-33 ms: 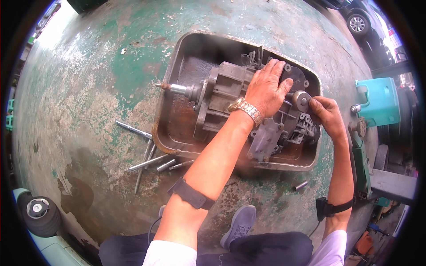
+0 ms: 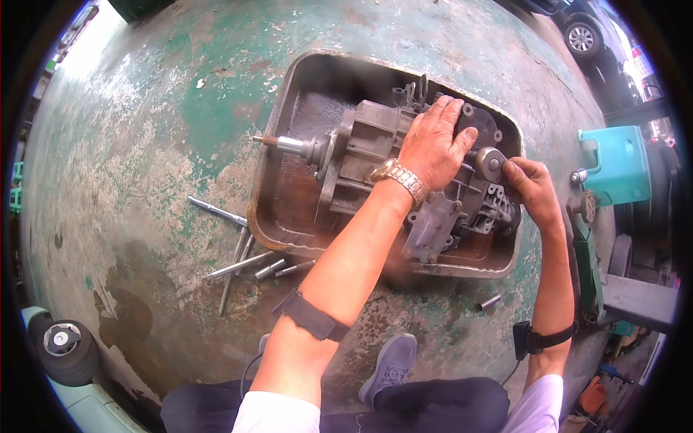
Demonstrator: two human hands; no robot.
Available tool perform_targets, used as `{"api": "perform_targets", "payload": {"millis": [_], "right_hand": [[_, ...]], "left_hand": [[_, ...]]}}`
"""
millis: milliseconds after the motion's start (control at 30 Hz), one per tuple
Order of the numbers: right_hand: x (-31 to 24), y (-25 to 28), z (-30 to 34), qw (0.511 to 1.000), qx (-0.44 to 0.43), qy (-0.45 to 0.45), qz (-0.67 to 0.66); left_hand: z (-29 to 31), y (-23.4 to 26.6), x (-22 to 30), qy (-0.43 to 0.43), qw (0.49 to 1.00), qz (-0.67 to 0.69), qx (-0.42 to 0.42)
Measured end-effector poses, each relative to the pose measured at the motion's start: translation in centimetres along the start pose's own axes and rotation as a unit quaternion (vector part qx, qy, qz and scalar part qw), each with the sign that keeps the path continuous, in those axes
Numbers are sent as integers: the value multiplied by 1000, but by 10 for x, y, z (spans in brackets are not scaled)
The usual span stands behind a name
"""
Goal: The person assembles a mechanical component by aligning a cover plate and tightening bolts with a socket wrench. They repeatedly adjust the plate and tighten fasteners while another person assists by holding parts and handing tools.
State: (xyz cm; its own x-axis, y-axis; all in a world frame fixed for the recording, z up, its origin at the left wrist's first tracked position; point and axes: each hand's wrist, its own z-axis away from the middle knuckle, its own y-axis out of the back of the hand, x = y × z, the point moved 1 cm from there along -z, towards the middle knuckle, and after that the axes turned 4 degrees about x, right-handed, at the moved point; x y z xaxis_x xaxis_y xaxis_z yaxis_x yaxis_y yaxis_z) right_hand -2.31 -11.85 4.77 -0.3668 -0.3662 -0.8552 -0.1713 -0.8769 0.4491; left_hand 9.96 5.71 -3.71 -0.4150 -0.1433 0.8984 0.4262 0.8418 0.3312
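Observation:
A grey metal gearbox [image 2: 369,148] lies on its side in a shallow, rust-stained metal tray [image 2: 287,191]. Its splined shaft [image 2: 283,143] sticks out over the tray's left rim. My left hand [image 2: 433,144] rests flat on top of the housing, fingers stretched out and thumb apart. At the gearbox's right end, a round metal disc-shaped part [image 2: 491,164] with a raised centre is gripped at its right edge by my right hand [image 2: 530,184]. The right thumb presses on its rim; the other fingers are curled and partly hidden. A bolted cover plate [image 2: 431,227] faces me below.
Left of the tray's near corner lie several metal bars and wrench handles [image 2: 242,264] and a socket [image 2: 270,270]. Another metal tube [image 2: 489,302] lies in front of the tray. A teal plastic stool [image 2: 622,166] and a green jack [image 2: 588,260] stand at right. A car [image 2: 588,43] is parked beyond.

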Motion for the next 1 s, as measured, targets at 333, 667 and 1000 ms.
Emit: {"api": "perform_targets", "payload": {"millis": [333, 667, 1000], "right_hand": [[-3, -20, 38, 980, 106, 31, -165], [10, -53, 117, 898, 57, -175, -400], [20, -69, 150, 977, -56, -102, -181]], "left_hand": [[2, -3, 0, 0, 1000, 17, 26], [25, 12, 16, -54, 992, 30, 109], [131, 10, 47, 162, 929, 295, -154]]}}
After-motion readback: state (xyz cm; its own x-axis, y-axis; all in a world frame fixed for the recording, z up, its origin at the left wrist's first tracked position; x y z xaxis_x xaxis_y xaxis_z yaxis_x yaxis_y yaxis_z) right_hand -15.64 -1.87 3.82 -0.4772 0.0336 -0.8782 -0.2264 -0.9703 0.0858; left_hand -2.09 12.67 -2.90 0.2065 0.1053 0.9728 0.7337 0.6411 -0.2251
